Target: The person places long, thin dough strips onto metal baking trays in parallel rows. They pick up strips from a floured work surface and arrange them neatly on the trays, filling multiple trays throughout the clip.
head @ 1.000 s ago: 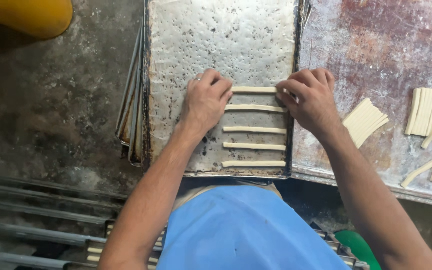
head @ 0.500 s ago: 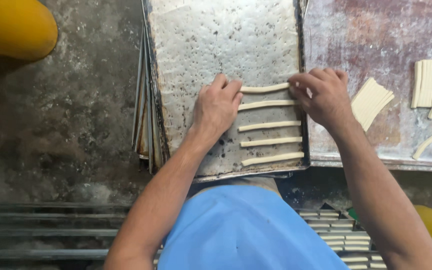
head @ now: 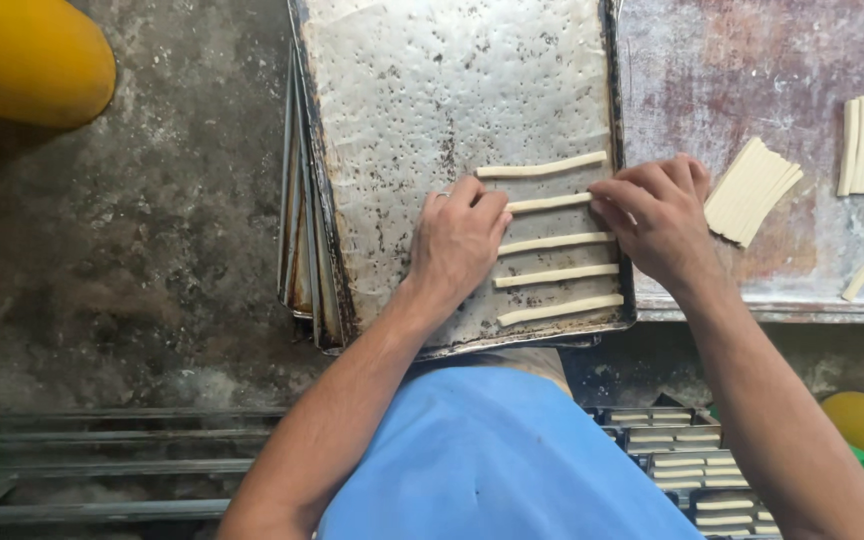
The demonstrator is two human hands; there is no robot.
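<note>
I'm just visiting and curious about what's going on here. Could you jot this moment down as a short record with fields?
Setting: worn metal baking tray on top of a stack of trays
On tray: five pale dough strips laid in rows near its front edge
Left hand: fingertips on the left end of the second strip from the top
Right hand: fingertips on that strip's right end
Beside tray: cut dough strips in a pile on the stained table

Five pale dough strips lying crosswise in a row, near end of worn baking tray
</note>
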